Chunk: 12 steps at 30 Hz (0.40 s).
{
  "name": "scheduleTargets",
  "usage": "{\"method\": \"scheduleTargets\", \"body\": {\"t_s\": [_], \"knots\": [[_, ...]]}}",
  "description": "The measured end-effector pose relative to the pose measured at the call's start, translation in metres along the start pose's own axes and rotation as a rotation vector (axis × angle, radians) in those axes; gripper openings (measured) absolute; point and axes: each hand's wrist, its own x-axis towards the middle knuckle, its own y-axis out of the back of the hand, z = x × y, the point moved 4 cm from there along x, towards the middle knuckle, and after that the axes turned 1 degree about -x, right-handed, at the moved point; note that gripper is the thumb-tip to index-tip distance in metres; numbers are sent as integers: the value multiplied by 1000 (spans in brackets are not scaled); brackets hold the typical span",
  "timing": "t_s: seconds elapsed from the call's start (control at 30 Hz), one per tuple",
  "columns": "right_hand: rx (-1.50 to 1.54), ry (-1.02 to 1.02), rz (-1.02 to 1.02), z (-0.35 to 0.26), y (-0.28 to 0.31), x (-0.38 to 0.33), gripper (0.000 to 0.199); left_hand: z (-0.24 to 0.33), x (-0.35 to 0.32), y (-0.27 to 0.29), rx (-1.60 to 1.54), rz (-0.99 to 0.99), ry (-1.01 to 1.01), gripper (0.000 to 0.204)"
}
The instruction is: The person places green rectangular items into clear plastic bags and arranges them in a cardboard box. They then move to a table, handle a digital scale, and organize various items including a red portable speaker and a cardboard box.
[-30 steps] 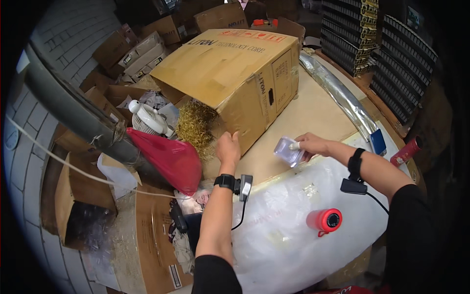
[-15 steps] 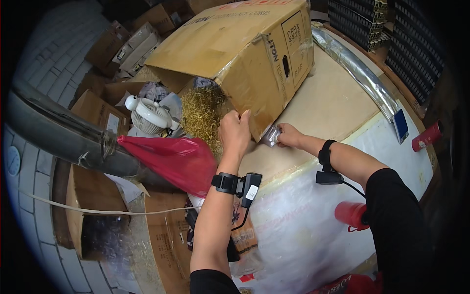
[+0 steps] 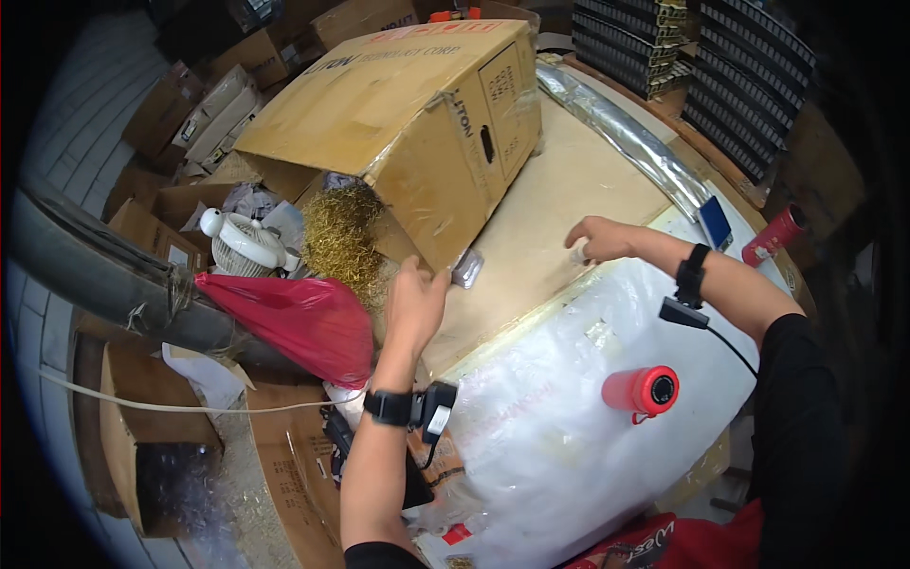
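My left hand (image 3: 413, 302) is raised beside the open end of a large cardboard box (image 3: 398, 104) lying on its side. A small clear plastic packet (image 3: 467, 268) is pinched at its thumb and fingertips, close to the box's corner. Gold shredded filler (image 3: 339, 237) spills from the box opening just left of this hand. My right hand (image 3: 599, 237) rests with curled fingers on the tan table top (image 3: 569, 180), at the edge of a white plastic sheet (image 3: 569, 427). Something small and pale sits under its fingertips; I cannot tell whether it is gripped.
A red cylinder (image 3: 641, 390) lies on the white sheet, and a red can (image 3: 773, 237) and a phone (image 3: 715, 222) sit at the far right. A red plastic bag (image 3: 294, 318), a white fan (image 3: 242, 242) and several cardboard boxes crowd the left. Black trays (image 3: 720, 66) are stacked behind.
The packet passed from my right hand to my left beside the box. My right hand then pulled back to the right, to the edge of the white sheet.
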Motion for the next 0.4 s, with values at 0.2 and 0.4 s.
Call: {"method": "scheduleTargets", "body": {"t_s": [0.2, 0.4], "knots": [[368, -17, 231, 48, 40, -148, 30, 65, -138, 23, -252, -651, -49, 41], [325, -10, 467, 119, 10, -289, 24, 86, -313, 37, -500, -816, 241, 36]]}}
